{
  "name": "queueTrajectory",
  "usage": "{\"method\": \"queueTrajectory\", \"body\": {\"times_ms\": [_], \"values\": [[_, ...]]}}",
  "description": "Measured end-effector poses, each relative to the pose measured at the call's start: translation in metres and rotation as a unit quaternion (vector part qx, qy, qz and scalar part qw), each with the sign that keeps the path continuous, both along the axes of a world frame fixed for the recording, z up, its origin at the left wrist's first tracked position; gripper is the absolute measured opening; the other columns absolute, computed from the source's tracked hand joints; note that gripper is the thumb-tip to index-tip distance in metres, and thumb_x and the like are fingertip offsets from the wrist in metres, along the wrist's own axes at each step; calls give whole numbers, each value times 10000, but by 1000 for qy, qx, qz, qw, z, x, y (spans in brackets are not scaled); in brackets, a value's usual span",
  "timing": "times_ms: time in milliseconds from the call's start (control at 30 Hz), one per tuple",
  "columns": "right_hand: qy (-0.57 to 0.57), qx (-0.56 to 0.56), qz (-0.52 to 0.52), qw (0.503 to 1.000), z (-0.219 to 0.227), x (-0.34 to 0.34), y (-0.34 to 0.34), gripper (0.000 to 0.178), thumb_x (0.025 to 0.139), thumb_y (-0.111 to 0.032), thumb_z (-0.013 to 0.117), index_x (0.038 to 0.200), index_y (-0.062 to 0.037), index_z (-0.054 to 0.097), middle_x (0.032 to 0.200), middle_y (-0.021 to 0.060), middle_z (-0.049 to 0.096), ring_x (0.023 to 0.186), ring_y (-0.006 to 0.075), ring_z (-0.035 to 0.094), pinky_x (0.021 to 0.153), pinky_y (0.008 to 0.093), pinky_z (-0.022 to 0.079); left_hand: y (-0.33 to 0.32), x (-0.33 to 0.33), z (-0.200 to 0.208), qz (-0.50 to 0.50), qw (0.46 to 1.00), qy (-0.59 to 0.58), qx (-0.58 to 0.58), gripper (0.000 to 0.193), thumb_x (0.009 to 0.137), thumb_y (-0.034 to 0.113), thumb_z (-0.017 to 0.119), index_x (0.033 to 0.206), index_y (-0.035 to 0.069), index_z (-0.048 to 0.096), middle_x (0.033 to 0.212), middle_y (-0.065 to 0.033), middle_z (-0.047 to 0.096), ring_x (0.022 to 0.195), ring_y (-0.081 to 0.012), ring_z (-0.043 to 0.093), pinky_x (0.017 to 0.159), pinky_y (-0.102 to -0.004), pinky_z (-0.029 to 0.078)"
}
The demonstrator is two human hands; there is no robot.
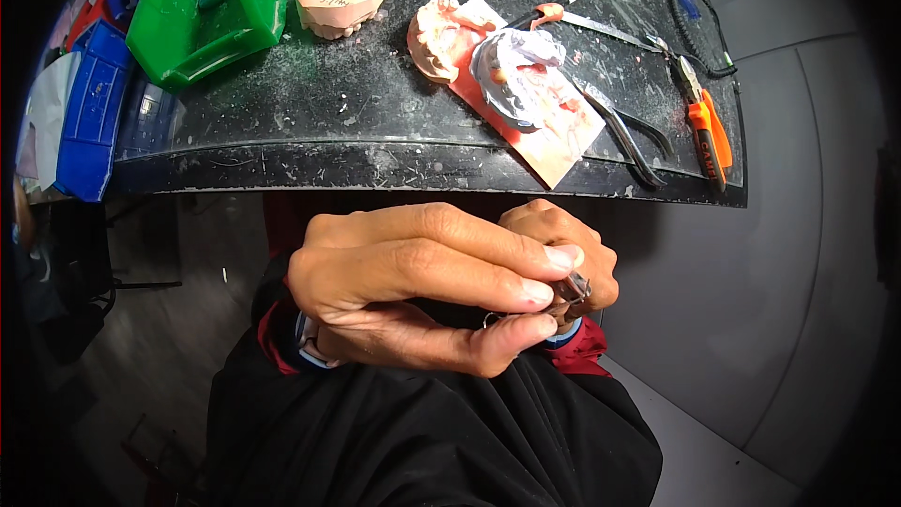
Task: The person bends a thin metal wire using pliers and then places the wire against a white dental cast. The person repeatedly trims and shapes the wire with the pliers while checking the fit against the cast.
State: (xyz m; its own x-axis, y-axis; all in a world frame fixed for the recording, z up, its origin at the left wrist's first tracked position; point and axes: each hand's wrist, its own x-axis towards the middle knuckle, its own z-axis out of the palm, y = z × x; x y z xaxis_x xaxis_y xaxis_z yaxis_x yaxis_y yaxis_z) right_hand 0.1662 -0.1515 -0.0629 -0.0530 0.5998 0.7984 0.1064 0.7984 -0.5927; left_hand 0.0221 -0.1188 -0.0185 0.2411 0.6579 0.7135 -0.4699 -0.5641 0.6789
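Observation:
Both of my hands meet in front of the bench edge, above my lap. My left hand (418, 286) is closed in a pinch, its thumb and first fingers on a thin bent wire (489, 319), most of which the fingers hide. Behind it, my right hand (568, 237) is closed round a metal tool that looks like small pliers (574, 291). Only the dark metal end shows, right at the left fingertips; the handles are hidden.
On the black bench (310, 155) lie a plaster dental model (343, 2), another model (436, 42), and a grey-white dental cast (511, 75) on a pink wax sheet (558, 164). Metal pliers (631, 136) and orange-handled cutters (706, 131) lie right; green (169, 47) and blue (89, 131) bins stand left.

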Motion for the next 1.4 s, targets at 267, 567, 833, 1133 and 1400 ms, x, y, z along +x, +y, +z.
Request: {"method": "queueTrajectory", "body": {"times_ms": [267, 567, 833, 1133, 1400], "values": [[-15, 29, -30, 999, 7, 7, 1, 433, 877, -287, 566, 616, 46, 474, 625, 153, 525, 503, 229, 539, 436, 298, 432, -2, 8, 10, -4, 1000, 16, -3, 89, 752, 44, 694, 769, -1, 619, 790, -173, 651, 703, -213, 675, 604, -246, 565], [-55, 2, 11, 998, 4, 9, 2, 442, 876, -282, 574, 603, 52, 478, 584, 140, 515, 483, 214, 538, 413, 287, 417, -3, 2, 5, -29, 998, 36, -50, 150, 819, 137, 664, 771, 3, 617, 758, -133, 646, 690, -193, 666, 618, -256, 545], [23, -74, 179, 981, 2, 10, 2, 380, 865, -253, 569, 646, 57, 540, 648, 160, 550, 539, 272, 574, 450, 313, 432, -1, -5, 7, -59, 994, 55, -78, 108, 806, 85, 665, 728, 29, 618, 745, -119, 647, 672, -167, 659, 589, -237, 538], [-46, -119, 209, 969, 16, 25, 3, 326, 798, -232, 637, 653, 49, 557, 698, 160, 590, 567, 273, 587, 475, 322, 443, 2, -9, 5, -83, 994, 42, -65, 91, 796, 13, 652, 724, 25, 596, 749, -124, 625, 672, -215, 669, 580, -259, 563], [-450, -115, -389, 796, 40, 79, 12, 136, 756, -65, 624, 850, -14, 540, 922, 97, 547, 822, 261, 526, 705, 390, 411, 7, -14, 0, -15, 998, 56, 0, 285, 821, 241, 659, 794, -39, 611, 784, -165, 606, 701, -284, 668, 566, -286, 575]]}}
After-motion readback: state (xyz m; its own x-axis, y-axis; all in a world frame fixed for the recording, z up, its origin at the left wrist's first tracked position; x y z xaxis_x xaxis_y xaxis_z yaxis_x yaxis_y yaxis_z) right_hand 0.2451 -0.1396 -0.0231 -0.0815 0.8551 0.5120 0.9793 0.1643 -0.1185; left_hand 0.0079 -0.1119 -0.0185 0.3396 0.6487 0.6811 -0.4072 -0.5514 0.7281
